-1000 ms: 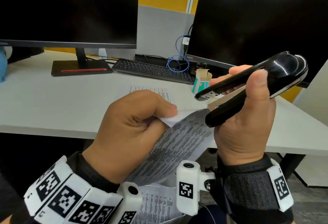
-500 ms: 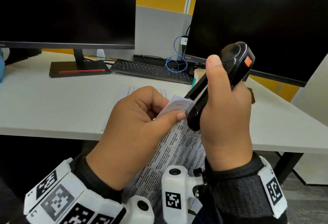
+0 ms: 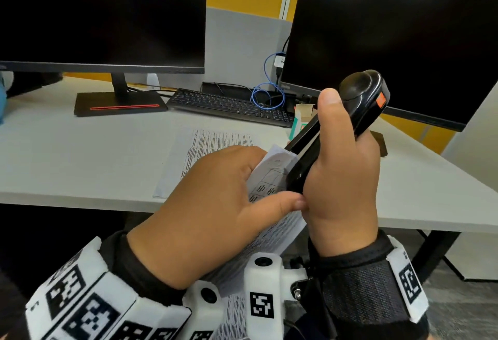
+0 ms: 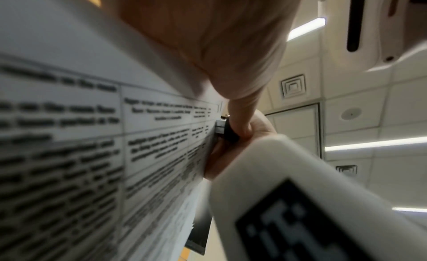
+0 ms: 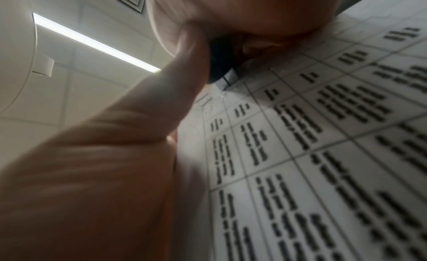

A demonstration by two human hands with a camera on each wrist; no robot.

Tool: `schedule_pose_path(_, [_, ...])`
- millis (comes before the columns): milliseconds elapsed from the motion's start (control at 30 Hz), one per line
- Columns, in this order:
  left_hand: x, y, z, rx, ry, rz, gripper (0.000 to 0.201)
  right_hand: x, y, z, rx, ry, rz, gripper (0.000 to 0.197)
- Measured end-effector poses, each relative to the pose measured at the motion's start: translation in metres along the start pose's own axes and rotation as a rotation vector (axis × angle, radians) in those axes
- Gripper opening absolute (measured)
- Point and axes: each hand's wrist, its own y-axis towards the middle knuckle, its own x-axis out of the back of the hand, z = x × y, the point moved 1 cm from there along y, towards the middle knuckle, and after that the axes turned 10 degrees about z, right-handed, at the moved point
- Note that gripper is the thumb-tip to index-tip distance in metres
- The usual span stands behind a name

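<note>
Stapling, mid-air, above the near edge of the bench (image 3: pixel 80 164).

Right hand (image 3: pixel 345 186): closed round the stapler (image 3: pixel 304 156), with the thumb along the top arm and the fingers under the base. The nose points down-left.

Left hand (image 3: pixel 210 205): pinching the sheets (image 3: pixel 272 170) at their top corner, thumb on the printed face, fingers behind. That corner sits in the stapler's mouth. The right wrist view shows the nose (image 5: pixel 221 67) right at the sheet edge (image 5: pixel 323 137). I cannot tell whether the stapler has fully bitten.

Handling, my judgement:
- The sheets are light and limp, and the free end hangs toward the lap. Only a pinch close to the corner keeps them aligned and flat enough to feed.
- The stapler is rigid, with some heft and a glossy shell that could slip. I'd grip it mid-body and squeeze between thumb and fingers, not at the tail.
- If the left pinch loosens, the pages may fan out of register.

A separate printed sheet (image 3: pixel 215 145) lies flat on the bench.
</note>
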Motion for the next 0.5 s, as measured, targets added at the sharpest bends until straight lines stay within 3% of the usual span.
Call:
schedule_pose_path(67, [0.000,-0.001,0.000,-0.049,0.028,-0.027,0.033,-0.001,-0.001,-0.001,0.009,-0.028,0.018,0.008])
schedule_pose_path(233, [-0.007,-0.005,-0.001,-0.075,0.017,-0.063,0.046,-0.004,0.001,0.001,0.020,-0.020,0.042,0.005])
schedule_pose_path(400, [-0.003,0.006,0.010,0.070,-0.093,0.037,0.022,-0.001,0.005,-0.003,-0.111,0.128,-0.035,0.029])
schedule_pose_path(500, [-0.001,0.006,0.022,0.116,-0.067,-0.014,0.017,0.007,0.007,-0.003,-0.127,0.199,-0.089,0.028])
